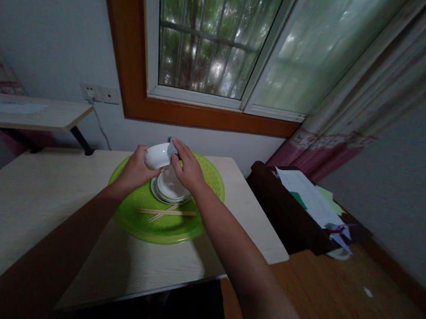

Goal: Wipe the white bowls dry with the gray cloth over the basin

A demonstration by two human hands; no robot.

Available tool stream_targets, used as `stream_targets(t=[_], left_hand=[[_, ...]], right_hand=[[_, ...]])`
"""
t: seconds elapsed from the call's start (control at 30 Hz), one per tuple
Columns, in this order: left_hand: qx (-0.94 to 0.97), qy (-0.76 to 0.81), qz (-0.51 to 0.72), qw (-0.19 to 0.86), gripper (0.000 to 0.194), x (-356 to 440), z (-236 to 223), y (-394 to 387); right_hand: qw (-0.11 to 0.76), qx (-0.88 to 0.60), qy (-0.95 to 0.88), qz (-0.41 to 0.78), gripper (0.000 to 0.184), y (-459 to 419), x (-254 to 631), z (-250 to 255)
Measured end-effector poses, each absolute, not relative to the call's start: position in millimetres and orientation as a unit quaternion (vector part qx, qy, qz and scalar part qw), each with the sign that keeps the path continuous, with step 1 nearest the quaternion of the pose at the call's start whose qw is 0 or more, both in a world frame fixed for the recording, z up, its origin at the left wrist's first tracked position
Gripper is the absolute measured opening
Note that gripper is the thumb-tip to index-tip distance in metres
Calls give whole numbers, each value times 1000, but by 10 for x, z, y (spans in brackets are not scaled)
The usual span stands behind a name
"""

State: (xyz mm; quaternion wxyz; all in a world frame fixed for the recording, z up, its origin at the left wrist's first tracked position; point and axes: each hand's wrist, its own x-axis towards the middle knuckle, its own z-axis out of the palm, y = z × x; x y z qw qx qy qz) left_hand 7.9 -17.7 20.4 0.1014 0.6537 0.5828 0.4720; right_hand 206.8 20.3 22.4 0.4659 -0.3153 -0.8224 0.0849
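Observation:
A white bowl (157, 156) is tilted on its side above a green basin (165, 234), and my left hand (134, 170) grips it from the left. In my right hand (187, 168) is a grey-blue cloth (172, 149), pressed against the bowl's right rim. Under my hands, white dishes (172, 184) sit stacked in the basin. Several wooden chopsticks (167, 212) lie crossed in front of the stack. My right fingers partly hide the cloth.
The basin stands on a pale wooden table (37, 200) by the window. A raised shelf (28, 112) is at the left, near a wall socket (99, 94). To the right, a dark box (288, 210) holds papers beside the curtain (324, 137).

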Motion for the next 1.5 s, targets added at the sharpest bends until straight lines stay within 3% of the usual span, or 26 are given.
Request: stream_targets(t=[0.2, 0.4, 0.8, 1.17, 1.5], left_hand=[[699, 521, 481, 92, 63, 68, 164, -123], [691, 551, 460, 89, 44, 64, 170, -120], [683, 573, 448, 67, 54, 72, 195, -143], [729, 553, 404, 23, 34, 72, 163, -102], [691, 577, 432, 44, 53, 71, 187, -163]], right_hand=[[416, -252, -873, 24, 55, 75, 2011, 313], [372, -214, -903, -27, 54, 34, 1943, 341], [447, -336, -829, 27, 50, 137, 2014, 280], [370, -240, -896, -57, 49, 42, 1896, 290], [481, -337, -806, 69, 49, 182, 2004, 259]])
